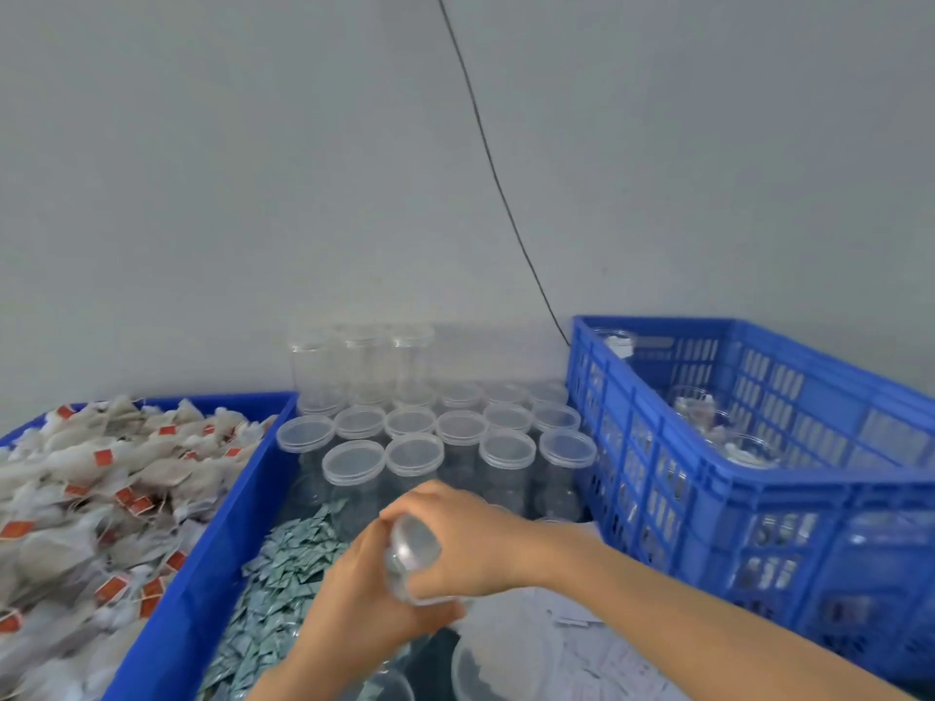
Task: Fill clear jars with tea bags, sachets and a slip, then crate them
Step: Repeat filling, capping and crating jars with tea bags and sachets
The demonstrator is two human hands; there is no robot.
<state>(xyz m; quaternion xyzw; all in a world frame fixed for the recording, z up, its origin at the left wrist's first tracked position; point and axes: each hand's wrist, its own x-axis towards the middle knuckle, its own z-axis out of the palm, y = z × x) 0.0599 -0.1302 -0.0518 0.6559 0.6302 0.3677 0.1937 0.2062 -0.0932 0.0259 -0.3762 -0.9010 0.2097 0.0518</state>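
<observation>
Both hands [405, 559] grip jar [412, 554], lid seemingly blurred

A single wide-angle camera, worn on the person's head, looks forward and down across the worktable toward a grey wall [253, 169]. It sits close above the hands, which enter from the bottom edge. Straight lines bow near the frame's edges.

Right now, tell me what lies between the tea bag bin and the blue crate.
In the head view: capped clear jars and green sachets.
</observation>
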